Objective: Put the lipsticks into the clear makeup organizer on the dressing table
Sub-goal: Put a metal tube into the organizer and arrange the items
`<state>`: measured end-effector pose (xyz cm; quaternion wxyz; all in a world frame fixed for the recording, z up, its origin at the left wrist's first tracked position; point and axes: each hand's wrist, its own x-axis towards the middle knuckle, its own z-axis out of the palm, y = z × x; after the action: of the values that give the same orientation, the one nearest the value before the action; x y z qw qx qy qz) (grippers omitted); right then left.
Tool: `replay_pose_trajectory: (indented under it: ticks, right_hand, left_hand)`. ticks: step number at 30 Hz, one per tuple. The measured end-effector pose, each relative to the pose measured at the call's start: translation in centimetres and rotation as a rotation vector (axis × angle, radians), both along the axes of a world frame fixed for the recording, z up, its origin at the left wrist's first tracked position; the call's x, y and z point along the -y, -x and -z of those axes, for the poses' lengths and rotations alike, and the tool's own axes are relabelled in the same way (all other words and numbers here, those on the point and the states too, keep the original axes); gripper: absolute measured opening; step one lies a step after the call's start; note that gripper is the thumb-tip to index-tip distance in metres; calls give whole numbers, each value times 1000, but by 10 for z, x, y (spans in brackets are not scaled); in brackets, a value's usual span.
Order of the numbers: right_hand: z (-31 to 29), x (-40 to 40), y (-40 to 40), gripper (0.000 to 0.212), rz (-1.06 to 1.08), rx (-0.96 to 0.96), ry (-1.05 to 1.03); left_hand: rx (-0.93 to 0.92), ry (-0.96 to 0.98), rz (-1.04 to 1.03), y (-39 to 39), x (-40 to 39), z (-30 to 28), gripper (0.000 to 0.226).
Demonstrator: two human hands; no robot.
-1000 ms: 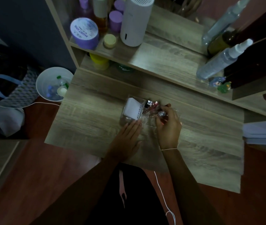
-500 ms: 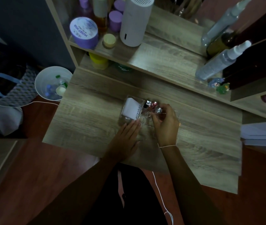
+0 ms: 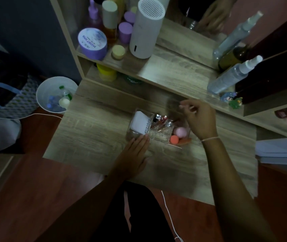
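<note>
1. The right hand point(image 3: 199, 117) has lifted away from the clear organizer point(image 3: 158, 132) since the earlier frame and now hangs above and beyond it, fingers loosely curled and gripping nothing.
2. The left hand point(image 3: 132, 154) lies flat and open on the surface point(image 3: 93, 137), fingertips touching the organizer's near left corner.
3. The lipsticks point(image 3: 163, 120) stand inside the organizer's middle section, between the 2 hands; their silver and red tops show.
4. A white box point(image 3: 141, 123) sits in the organizer just beyond the left fingertips.
5. Pink and orange sponges point(image 3: 177, 135) fill the section below the right hand.
</note>
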<state>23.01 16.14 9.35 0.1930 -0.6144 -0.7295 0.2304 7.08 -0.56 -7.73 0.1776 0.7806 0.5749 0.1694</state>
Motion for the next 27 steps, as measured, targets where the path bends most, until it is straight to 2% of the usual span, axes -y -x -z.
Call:
replay_pose_trajectory:
  ticks: [3,6,12,17,27]
  right_hand:
    - [0,-23,6,13,-122,108,222]
    - [5,-31,13,16,-226,184,307]
    - [11,-33,20,19,-317,169,337]
    - [15,-29,21,21,-313,192,333]
    - [17,-22,12,10,-291,218,293]
  left_hand:
    - [9,3,-2,-1,0,0,63]
    - [11,6,-5,-1,-1,1,62]
    - [30,-2,-3,-1,-1,1,64]
    - [28,-5,-3,-1,-1,2,62]
    - [36,-43,-9,-1,0,-4,62]
